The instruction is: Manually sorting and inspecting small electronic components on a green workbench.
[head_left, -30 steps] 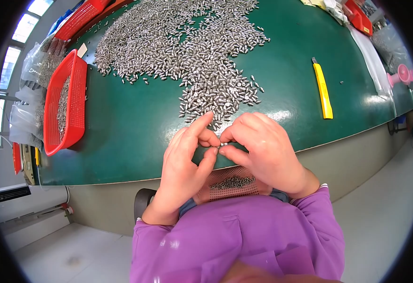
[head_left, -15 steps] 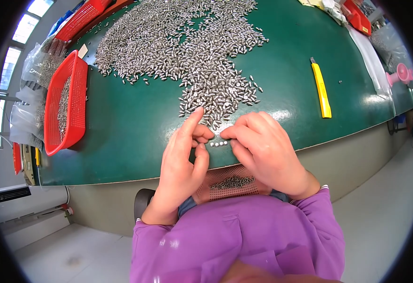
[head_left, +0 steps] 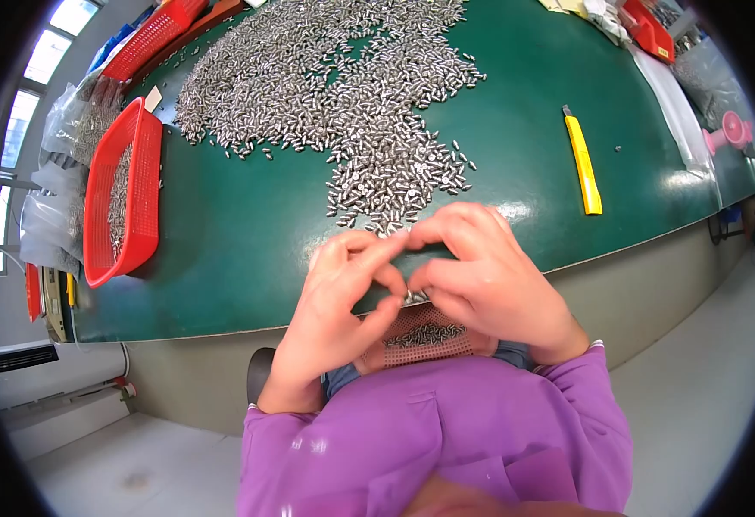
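My left hand [head_left: 340,289] is at the table's front edge, fingers curved and its thumb apart from the index finger. Facing it, my right hand [head_left: 489,280] curves the same way, index finger and thumb spread. The two index fingertips come close together at the near tip of a big spread of small pointed metal pieces [head_left: 386,177]. A few such metal pieces [head_left: 414,297] show between the hands at the edge, beside the fingertips; fingers partly hide them. Below the edge, a pinkish mesh basket [head_left: 395,355] on my lap holds more pieces.
A red plastic basket [head_left: 147,228] with metal pieces stands on the green table [head_left: 240,250] at left, beside clear bags [head_left: 50,211]. A yellow utility knife [head_left: 583,164] lies at right. Farther right are a pink object [head_left: 733,129] and a red bin [head_left: 649,30].
The row of several pieces between my hands has shifted nearer the table edge and is mostly hidden. My left index finger has swung right and down toward my right index finger.
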A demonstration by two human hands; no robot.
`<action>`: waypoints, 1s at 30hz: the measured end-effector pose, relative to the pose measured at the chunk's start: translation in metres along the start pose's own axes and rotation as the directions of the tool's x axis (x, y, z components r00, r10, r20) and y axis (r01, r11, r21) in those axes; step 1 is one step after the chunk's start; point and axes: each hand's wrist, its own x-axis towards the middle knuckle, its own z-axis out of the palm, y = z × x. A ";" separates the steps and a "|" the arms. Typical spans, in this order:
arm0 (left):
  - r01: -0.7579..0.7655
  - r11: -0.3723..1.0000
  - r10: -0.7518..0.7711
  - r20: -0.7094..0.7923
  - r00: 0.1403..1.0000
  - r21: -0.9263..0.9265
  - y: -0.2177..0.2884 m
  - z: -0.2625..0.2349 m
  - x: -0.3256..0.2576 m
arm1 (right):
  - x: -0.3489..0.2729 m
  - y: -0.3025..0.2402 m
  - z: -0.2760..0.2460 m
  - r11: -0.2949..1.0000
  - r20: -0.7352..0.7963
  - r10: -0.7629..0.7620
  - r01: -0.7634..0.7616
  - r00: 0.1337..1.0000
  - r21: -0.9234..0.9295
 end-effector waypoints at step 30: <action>0.181 0.979 -0.148 -0.292 0.945 0.090 0.001 0.023 0.008 | 0.014 0.006 0.021 0.992 -0.098 0.079 -0.088 0.992 -0.092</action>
